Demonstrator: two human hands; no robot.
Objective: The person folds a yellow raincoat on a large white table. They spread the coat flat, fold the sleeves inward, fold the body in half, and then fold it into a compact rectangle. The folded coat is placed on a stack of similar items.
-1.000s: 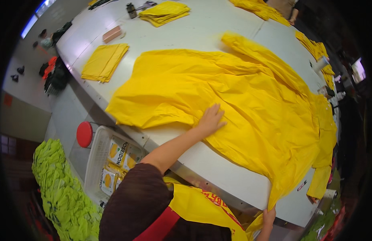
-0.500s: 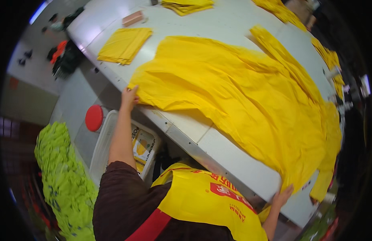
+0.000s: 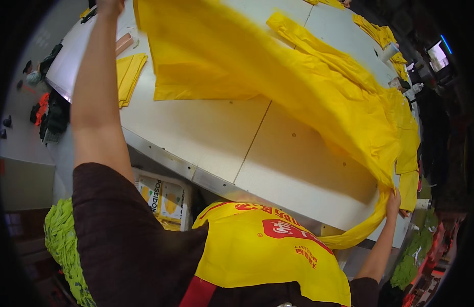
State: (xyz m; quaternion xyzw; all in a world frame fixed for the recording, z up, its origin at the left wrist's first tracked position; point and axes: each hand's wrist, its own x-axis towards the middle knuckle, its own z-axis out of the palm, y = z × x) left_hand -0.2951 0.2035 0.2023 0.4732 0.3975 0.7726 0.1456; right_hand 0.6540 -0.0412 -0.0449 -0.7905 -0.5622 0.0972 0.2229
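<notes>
A large yellow garment (image 3: 319,97) with a long sleeve stretches across the white table (image 3: 206,133), its near side lifted off the surface and blurred by motion. My left hand (image 3: 110,5) is raised far out at the top left, partly cut off by the picture's edge, with the garment's lifted edge beside it; its fingertips are out of sight. At the table's right end, my right hand (image 3: 394,202) is closed round a bunched edge of the same garment. A yellow strip of cloth hangs from there toward my yellow apron (image 3: 237,256).
Beyond my left forearm lie a folded yellow piece (image 3: 130,77) and a brown block (image 3: 124,44). Below the table edge stands a white bin (image 3: 187,207) with printed packages. Lime-green cloth (image 3: 60,235) is heaped at the left. More yellow cloth (image 3: 372,30) and a white spool (image 3: 389,52) sit at the far right.
My left hand has swung up and away from the near table edge, raising the garment's near side. My right hand has moved farther out with its edge. More bare table shows.
</notes>
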